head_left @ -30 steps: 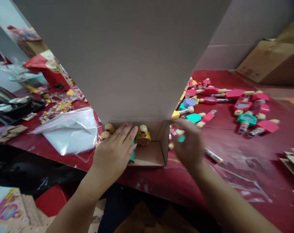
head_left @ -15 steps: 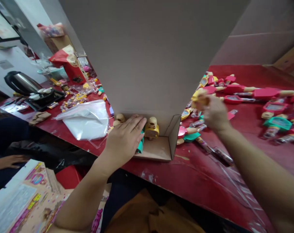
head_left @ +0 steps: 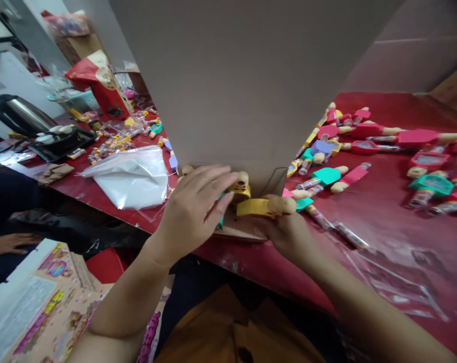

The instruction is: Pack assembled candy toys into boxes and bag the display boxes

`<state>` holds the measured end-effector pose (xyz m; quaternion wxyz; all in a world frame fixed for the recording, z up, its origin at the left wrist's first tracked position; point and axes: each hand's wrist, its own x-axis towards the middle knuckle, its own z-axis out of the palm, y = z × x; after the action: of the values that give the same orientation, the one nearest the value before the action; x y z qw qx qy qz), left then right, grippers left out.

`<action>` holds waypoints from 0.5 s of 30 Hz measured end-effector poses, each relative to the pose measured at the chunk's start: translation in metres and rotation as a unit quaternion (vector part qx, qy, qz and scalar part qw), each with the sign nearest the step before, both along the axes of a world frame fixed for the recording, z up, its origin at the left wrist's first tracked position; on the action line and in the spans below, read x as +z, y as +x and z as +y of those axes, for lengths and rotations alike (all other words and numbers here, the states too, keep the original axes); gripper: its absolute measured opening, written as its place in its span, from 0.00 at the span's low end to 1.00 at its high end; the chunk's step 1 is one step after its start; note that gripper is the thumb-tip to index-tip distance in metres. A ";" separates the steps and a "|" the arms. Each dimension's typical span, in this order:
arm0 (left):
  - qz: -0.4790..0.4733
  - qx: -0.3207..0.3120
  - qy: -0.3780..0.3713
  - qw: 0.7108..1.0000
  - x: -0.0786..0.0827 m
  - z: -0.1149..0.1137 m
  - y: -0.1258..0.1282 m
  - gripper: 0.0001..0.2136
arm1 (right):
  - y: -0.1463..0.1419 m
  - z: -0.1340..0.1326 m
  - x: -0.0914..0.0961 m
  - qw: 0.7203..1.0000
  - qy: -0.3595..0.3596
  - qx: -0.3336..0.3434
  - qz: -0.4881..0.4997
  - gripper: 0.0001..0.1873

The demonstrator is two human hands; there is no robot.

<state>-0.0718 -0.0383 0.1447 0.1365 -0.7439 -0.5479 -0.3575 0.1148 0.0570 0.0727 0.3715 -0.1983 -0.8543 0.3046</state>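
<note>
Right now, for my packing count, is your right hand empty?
No, the right hand holds a yellow toy with a tan rounded end.

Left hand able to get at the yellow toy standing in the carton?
Likely yes. The left hand is right beside the yellow toy, its fingers at the toy's side with nothing visible between. The tall cardboard flap rises behind the toy, leaving the way free.

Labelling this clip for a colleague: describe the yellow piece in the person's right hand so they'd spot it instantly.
On the red table, find the tall cardboard flap rising from a small carton. At its foot, the right hand holds a flat yellow toy with a rounded beige end. Unlike the upright yellow toy just behind it, this one lies sideways in the hand.
</note>
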 end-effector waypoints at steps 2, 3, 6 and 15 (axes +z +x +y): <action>-0.006 -0.061 -0.033 0.998 0.005 0.003 0.004 0.13 | -0.011 0.010 0.006 0.998 0.030 0.041 -0.022 0.05; 0.005 -0.092 -0.060 0.994 0.007 0.006 0.005 0.15 | -0.015 0.014 0.009 0.997 0.043 0.064 -0.026 0.06; 0.037 -0.142 -0.132 0.980 0.006 0.019 0.006 0.15 | -0.026 0.018 0.009 0.991 0.064 0.116 -0.035 0.11; 0.125 -0.012 -0.110 0.986 -0.012 0.041 0.000 0.13 | -0.012 0.010 0.002 0.980 0.134 -0.140 0.048 0.06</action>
<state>-0.0714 0.0026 0.1324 0.1166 -0.7998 -0.5537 -0.2006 0.1030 0.0666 0.0744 0.4741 -0.2494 -0.8326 0.1411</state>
